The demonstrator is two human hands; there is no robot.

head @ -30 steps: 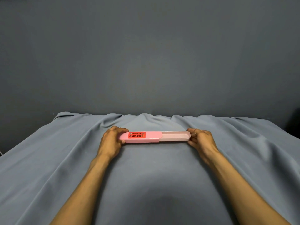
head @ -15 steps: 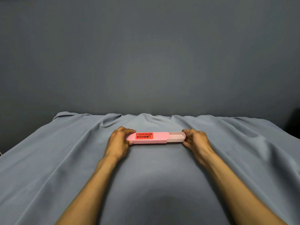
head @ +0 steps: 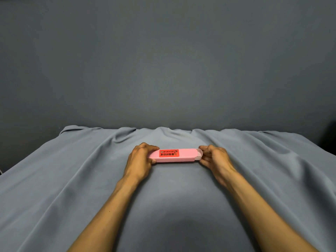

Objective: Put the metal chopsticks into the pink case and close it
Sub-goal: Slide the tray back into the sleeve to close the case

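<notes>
While each hand (left hand [head: 140, 160], right hand [head: 214, 160]) clamps the pink case [head: 174, 155], its contents stay hidden.

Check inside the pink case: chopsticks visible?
No. The pink case is almost shut; only a short pale tray end sticks out by the right hand, and no metal shows there. The lid with its red label hides the rest. The left hand grips the other end.

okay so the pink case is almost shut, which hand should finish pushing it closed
The right hand. Its fingertips already sit on the tray end poking out of the pink case, so it likely just pushes inward while the left hand braces the other end.
</notes>
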